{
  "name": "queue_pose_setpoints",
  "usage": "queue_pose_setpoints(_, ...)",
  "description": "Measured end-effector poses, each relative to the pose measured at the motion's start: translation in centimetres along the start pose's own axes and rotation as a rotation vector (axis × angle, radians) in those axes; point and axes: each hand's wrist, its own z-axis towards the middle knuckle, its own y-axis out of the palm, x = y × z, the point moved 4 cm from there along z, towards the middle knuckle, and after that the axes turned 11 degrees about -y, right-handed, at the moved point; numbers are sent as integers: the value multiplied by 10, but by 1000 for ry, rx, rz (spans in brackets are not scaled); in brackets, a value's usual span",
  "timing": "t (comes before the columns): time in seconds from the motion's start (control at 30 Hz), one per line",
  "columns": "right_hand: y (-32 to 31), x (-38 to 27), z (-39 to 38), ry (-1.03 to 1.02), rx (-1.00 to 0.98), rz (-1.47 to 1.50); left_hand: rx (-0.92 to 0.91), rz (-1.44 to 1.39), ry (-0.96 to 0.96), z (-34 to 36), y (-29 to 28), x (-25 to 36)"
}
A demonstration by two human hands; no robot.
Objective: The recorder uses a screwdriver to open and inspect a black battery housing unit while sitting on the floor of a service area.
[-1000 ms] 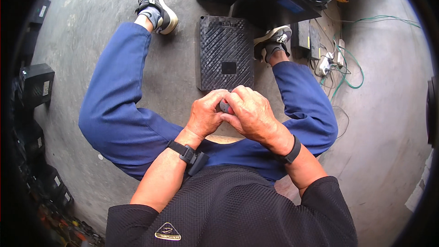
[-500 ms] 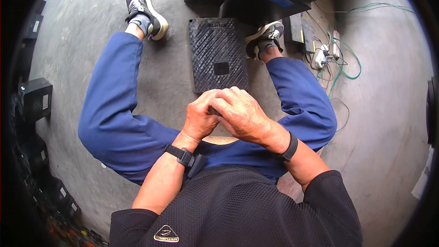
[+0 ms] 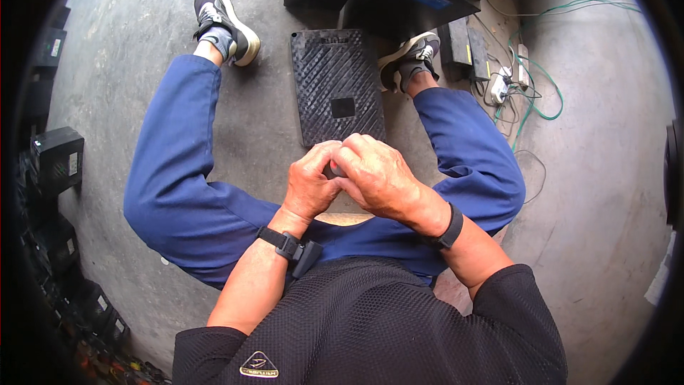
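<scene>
A small dark thing is pinched between both hands, mostly hidden, so what it is can't really be told. The left hand is curled around it from the left, and the right hand is closed over it from the right, fingertips touching. Both hands are held up between the knees of the blue trousers. Just beyond them a black ribbed mat is laid flat on the concrete floor, flanked by two sneakers. Green cables are tangled off to the right.

Ribbed black mat on concrete floor
</scene>
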Motion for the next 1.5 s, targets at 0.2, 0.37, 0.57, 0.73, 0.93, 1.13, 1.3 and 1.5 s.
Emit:
queue_pose_setpoints(0.2,-5,-7,2,-18,12,-28,1,20,9,-1,-1,2)
queue_pose_setpoints(0.37,1,-4,1,-80,39,-6,16,41,31,0,1,-3)
queue_pose_setpoints(0.57,-1,-4,-1,50,-2,13,21,29,41,0,-1,1)
queue_pose_setpoints(0.73,1,-4,1,-78,12,18,34,49,115,4,2,-3)
queue_pose_setpoints(0.93,1,-1,-2,25,7,58,25,26,19,0,2,-3)
queue_pose_setpoints(1.13,-7,-10,8,-40,51,34,33,46,38,-1,-1,-3)
queue_pose_setpoints(1.3,0,-1,2,-55,-1,-4,54,63,27,0,0,-3)
queue_pose_setpoints(1.5,-8,-6,2,28,84,6,-10,-23,-86,2,2,-1)
